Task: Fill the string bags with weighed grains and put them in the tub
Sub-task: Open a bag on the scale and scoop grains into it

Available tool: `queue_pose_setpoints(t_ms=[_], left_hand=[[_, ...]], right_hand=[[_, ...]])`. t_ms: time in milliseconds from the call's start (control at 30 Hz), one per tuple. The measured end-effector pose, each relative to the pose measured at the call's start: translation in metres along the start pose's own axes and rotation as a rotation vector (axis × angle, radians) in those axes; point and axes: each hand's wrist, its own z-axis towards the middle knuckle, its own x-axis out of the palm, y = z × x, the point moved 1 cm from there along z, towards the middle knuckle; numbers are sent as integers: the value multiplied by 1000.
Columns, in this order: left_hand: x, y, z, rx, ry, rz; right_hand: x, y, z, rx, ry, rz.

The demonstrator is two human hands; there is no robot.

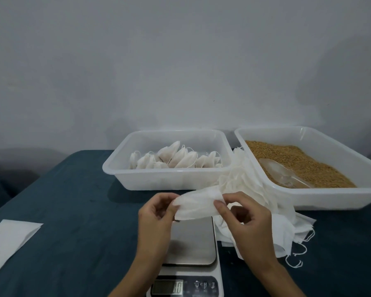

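One empty string bag is held just above the scale, near the front edge of the table. Left hand pinches its left end between thumb and fingers; right hand pinches its right end likewise. Thin, soft and very light, the bag will likely crumple and collapse; it is best taken at the rim of its mouth, spread by both hands, to stay open for filling. Just right of the scale lies a heap of spare bags, strings trailing toward the front right corner. Behind, at the back edge, a tub holds several filled bags; beside it, at the right edge, a second tub holds grain and a clear scoop. A white sheet lies at the left edge.
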Motion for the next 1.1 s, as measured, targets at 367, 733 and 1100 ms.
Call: queue_pose_setpoints(t_ms=[367,733,1100], left_hand=[[-1,-1,-9,28,76,-8],[-12,-11,-20,103,89,36],[-22,-14,-5,-64,212,29]], right_hand=[[5,9,-6,199,264,225],[7,14,-6,240,167,236],[-4,36,-6,183,134,69]])
